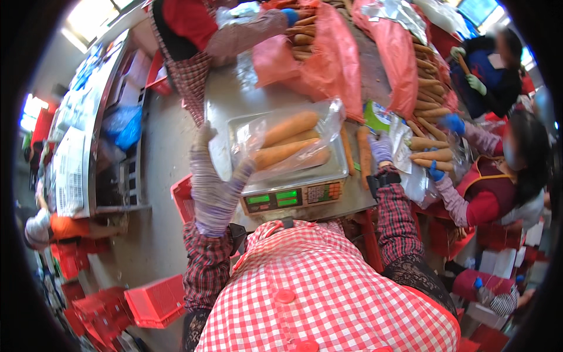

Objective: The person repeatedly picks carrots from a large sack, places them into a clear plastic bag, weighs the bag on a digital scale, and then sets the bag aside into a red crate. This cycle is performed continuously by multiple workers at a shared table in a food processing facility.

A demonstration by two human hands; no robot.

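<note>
A clear plastic bag of several carrots (pixel 290 141) lies on the metal pan of a digital scale (pixel 292 198), whose green displays are lit. My left hand (pixel 215 185), in a striped knit glove, is at the pan's left side with its thumb by the bag's left end; its fingers are spread and whether it grips the film is unclear. My right hand (pixel 380 147), gloved in light purple, is right of the scale, over the edge of a green and white printed bag (pixel 377 116); its fingertips are partly hidden. Loose carrots (pixel 364 156) lie between scale and right hand.
Pink plastic sacks (pixel 336 57) of carrots lie across the table's far side. A person in an apron (pixel 184 53) reaches in at the far left. At right a co-worker's blue-gloved hands (pixel 435 170) handle carrots. Red crates (pixel 154 301) stand on the floor at left.
</note>
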